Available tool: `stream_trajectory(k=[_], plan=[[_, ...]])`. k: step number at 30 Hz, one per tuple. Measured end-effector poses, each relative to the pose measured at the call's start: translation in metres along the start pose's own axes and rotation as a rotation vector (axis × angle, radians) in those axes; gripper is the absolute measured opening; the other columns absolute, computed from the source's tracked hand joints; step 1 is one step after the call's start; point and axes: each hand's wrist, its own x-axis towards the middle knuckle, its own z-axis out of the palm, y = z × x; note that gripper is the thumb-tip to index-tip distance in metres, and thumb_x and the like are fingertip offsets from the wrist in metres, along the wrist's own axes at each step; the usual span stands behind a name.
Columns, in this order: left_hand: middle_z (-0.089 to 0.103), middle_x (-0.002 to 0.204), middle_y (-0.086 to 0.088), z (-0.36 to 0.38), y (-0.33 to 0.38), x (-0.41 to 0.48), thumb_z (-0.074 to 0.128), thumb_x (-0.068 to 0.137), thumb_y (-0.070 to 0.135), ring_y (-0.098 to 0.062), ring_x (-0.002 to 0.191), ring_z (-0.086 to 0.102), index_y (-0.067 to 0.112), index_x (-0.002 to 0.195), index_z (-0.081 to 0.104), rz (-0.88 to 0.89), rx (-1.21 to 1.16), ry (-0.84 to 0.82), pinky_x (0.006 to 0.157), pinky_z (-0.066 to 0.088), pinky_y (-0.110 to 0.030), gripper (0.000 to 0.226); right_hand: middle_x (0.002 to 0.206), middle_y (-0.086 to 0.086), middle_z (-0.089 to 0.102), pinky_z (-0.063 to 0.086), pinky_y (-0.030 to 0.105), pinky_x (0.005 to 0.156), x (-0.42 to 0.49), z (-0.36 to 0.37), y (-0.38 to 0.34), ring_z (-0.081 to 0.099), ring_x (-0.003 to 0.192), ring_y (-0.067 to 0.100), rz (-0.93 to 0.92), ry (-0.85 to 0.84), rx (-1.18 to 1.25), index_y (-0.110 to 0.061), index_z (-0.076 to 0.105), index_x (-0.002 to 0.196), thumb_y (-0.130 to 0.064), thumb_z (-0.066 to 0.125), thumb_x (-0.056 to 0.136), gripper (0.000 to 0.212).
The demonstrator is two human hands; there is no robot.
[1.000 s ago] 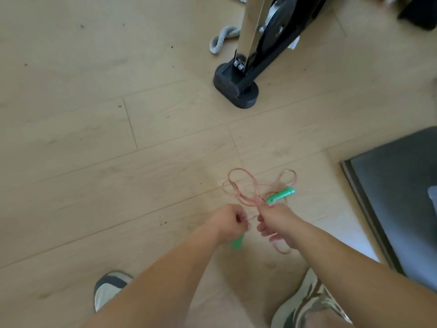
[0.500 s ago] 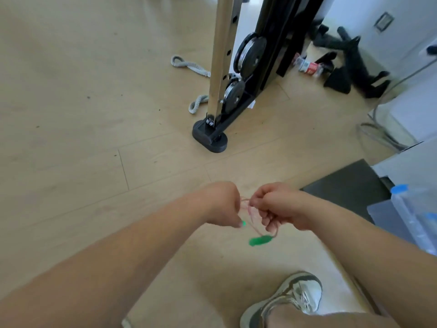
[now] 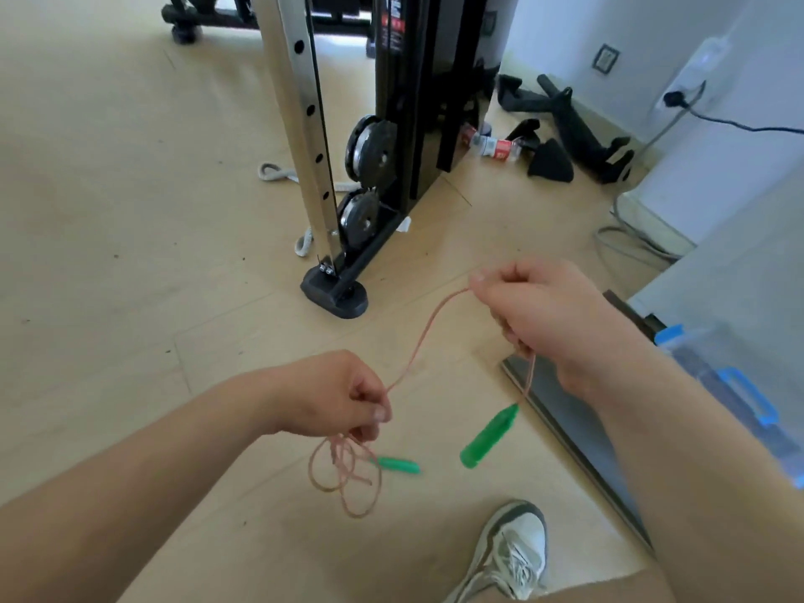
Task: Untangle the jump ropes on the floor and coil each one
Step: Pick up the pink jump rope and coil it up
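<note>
In the head view, the person holds a thin pink jump rope [image 3: 417,346] with bright green plastic handles up above the pale wooden plank floor [image 3: 108,254]. The left hand [image 3: 335,398] has its fingers curled and pinches the cord between thumb and forefinger. Beneath it several loose pink loops [image 3: 343,476] hang bunched together, and one green handle [image 3: 398,465] dangles just to the right of them.

From that pinch the cord rises in a slack curve up and to the right to the right hand [image 3: 539,315], which is higher and farther from the body, well apart from the left. The right hand is closed in a fist round the cord, with the thumb tip pressing it at the top. The cord comes out under the fist and drops to the second green handle [image 3: 489,437], which hangs tilted between the two hands, lower than both.

Below the hands stands a grey and white laced sneaker [image 3: 515,554]. A dark grey mat [image 3: 565,411] runs under the right forearm, and a clear plastic box with blue latches [image 3: 739,393] sits to the right of that wrist. Beyond the hands is the black foot [image 3: 335,295] of a gym machine with a perforated silver upright [image 3: 304,124]. A thick grey rope [image 3: 276,172] lies on the floor behind the upright. Far beyond the right hand, a plastic bottle with a red label [image 3: 494,146] lies on its side.
</note>
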Motion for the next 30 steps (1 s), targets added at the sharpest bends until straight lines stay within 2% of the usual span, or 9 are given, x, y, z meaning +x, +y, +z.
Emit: stream_trajectory(k=[2,6,11,13,15,18,25,28,30], plan=[[0.08,0.086,0.012,-0.014,0.021,-0.007,0.061,0.102,0.027,0.0,0.082,0.075,0.024,0.102,0.077,0.01,-0.062,0.126,0.087,0.056,-0.022,0.016,0.071,0.002,0.06,0.049,0.03,0.057,0.006,-0.008,0.003,0.054,0.062,0.016,-0.085,-0.072,-0.253,-0.01,0.064,0.092,-0.039,0.064,0.098,0.03],[0.079,0.085,0.012,-0.029,0.061,-0.015,0.058,0.104,0.031,0.0,0.079,0.075,0.032,0.105,0.074,0.091,-0.111,0.372,0.08,0.057,-0.019,0.017,0.076,0.004,0.07,0.058,0.035,0.068,0.018,-0.016,0.008,0.063,0.063,0.018,0.002,-0.27,-0.33,-0.015,0.066,0.099,-0.038,0.059,0.1,0.025],[0.077,0.079,0.004,-0.003,0.067,-0.005,0.051,0.106,0.034,-0.012,0.07,0.076,0.036,0.099,0.068,0.087,-0.252,0.516,0.074,0.064,-0.035,0.019,0.082,0.007,0.068,0.046,0.024,0.052,0.023,-0.004,0.005,0.055,0.063,0.017,0.015,-0.388,0.066,-0.011,0.07,0.107,-0.036,0.061,0.102,0.028],[0.075,0.081,0.011,0.007,0.059,-0.004,0.048,0.106,0.034,-0.005,0.073,0.073,0.037,0.099,0.065,0.098,-0.1,0.525,0.076,0.061,-0.032,0.018,0.078,0.004,0.064,0.043,0.028,0.056,0.023,0.001,0.007,0.05,0.062,0.016,0.054,-0.372,0.154,-0.01,0.071,0.106,-0.044,0.065,0.098,0.035],[0.072,0.083,0.019,0.007,0.054,-0.005,0.047,0.105,0.035,0.0,0.077,0.069,0.038,0.101,0.064,0.143,0.079,0.564,0.077,0.058,-0.029,0.018,0.071,0.003,0.062,0.039,0.028,0.055,0.023,0.009,0.007,0.048,0.058,0.014,0.051,-0.331,0.143,-0.007,0.071,0.098,-0.036,0.068,0.097,0.029],[0.072,0.081,0.021,-0.005,0.048,-0.005,0.05,0.103,0.034,0.003,0.079,0.067,0.035,0.1,0.067,0.165,0.038,0.634,0.076,0.056,-0.024,0.017,0.066,0.003,0.062,0.035,0.026,0.049,0.023,0.024,0.002,0.045,0.05,0.013,0.044,-0.27,0.277,-0.012,0.065,0.087,-0.021,0.063,0.101,0.017],[0.068,0.067,0.005,-0.011,0.017,-0.005,0.059,0.089,0.027,-0.01,0.061,0.063,0.014,0.078,0.069,-0.065,0.086,0.316,0.059,0.051,-0.021,0.019,0.07,0.006,0.066,0.037,0.025,0.049,0.03,0.028,0.001,0.047,0.053,0.012,0.159,-0.008,0.581,-0.009,0.063,0.103,-0.01,0.055,0.103,0.009],[0.05,0.057,0.005,-0.014,0.01,-0.01,0.058,0.085,0.026,-0.011,0.053,0.045,0.01,0.072,0.058,-0.089,0.158,0.283,0.057,0.047,-0.026,0.021,0.069,0.006,0.065,0.035,0.026,0.049,0.037,0.018,0.008,0.048,0.052,0.013,0.163,0.078,0.614,-0.01,0.062,0.102,-0.011,0.056,0.102,0.007],[0.048,0.058,0.003,-0.017,0.008,-0.015,0.056,0.087,0.025,-0.013,0.054,0.043,0.01,0.073,0.055,-0.086,0.196,0.318,0.059,0.049,-0.031,0.021,0.072,0.006,0.067,0.036,0.026,0.049,0.043,0.011,0.014,0.048,0.052,0.012,0.135,0.129,0.513,-0.011,0.064,0.1,-0.014,0.058,0.102,0.007]])
